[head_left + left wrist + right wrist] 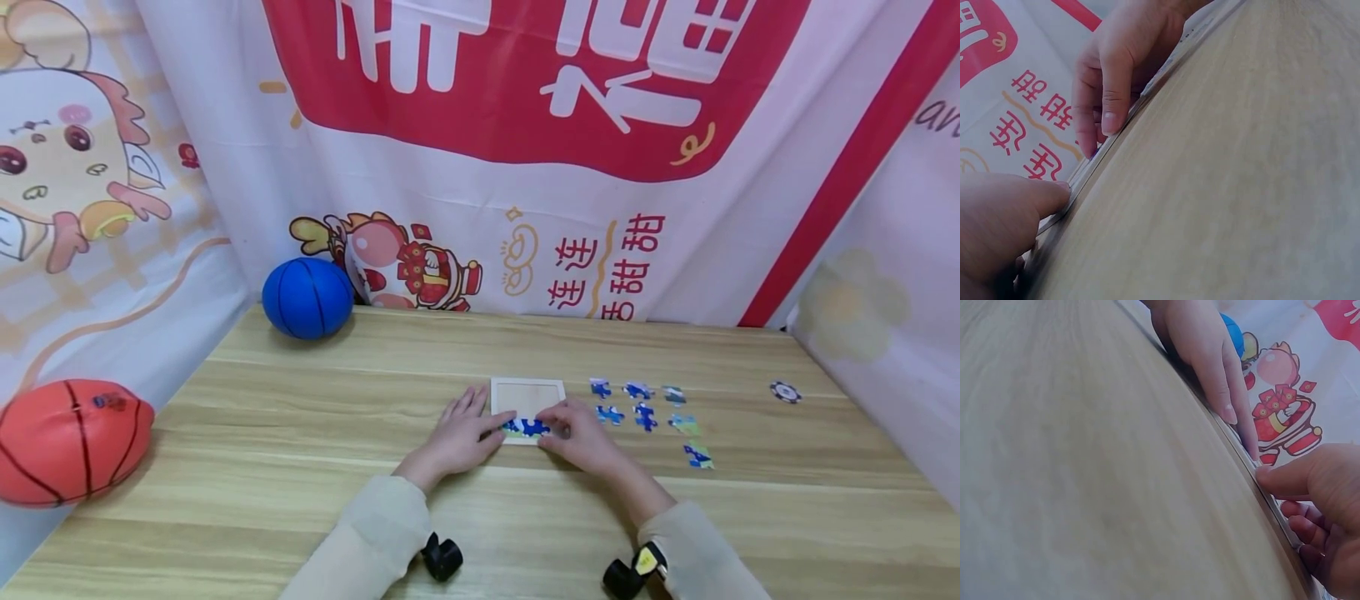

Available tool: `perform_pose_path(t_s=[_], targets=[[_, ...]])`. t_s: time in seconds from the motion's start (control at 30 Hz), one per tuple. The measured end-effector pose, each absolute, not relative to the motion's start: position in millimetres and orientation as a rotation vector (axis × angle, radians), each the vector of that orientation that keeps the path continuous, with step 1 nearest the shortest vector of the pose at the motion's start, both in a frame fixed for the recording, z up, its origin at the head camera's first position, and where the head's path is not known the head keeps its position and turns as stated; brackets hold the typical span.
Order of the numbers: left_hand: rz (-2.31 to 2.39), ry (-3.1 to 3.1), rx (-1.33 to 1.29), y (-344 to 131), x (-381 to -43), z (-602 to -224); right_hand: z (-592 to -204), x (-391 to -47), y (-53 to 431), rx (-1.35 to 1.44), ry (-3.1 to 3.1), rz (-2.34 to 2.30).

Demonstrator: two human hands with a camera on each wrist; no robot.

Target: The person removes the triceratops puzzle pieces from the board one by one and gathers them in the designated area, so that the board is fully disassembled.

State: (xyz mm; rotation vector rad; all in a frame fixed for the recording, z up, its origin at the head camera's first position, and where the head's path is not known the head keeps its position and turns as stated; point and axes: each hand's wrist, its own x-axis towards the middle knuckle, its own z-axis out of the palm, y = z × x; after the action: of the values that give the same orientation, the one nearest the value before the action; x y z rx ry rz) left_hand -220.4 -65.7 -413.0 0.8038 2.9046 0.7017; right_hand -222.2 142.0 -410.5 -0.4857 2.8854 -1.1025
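Note:
A small square puzzle tray (527, 391) with a white rim lies on the table, with blue and green jigsaw pieces (529, 427) along its near side. My left hand (462, 435) rests at the tray's left side, fingers extended and thumb over the near left corner. At the near right corner my right hand (581, 436) has its index finger and thumb about the rightmost blue puzzle piece, partly hiding it. Seen from the left wrist, the right hand's index fingertip (1090, 150) meets a sliver of blue at the rim. The other fingers of the right hand (1329, 512) curl inward.
Several loose jigsaw pieces (643, 416) are spread right of the tray, with a round chip (786, 392) farther right. A blue ball (308, 298) stands at the back left and a red ball (75, 442) at the left edge. Printed curtains (420, 167) border the wooden table (300, 500).

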Motion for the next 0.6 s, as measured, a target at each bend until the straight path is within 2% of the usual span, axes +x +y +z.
perform_pose_path(t_s=[0.6], targets=[[0.746, 2.892, 0.752, -65.1, -220.3, -411.5, -410.3, -222.7, 140.3, -0.486, 2.888, -1.059]])
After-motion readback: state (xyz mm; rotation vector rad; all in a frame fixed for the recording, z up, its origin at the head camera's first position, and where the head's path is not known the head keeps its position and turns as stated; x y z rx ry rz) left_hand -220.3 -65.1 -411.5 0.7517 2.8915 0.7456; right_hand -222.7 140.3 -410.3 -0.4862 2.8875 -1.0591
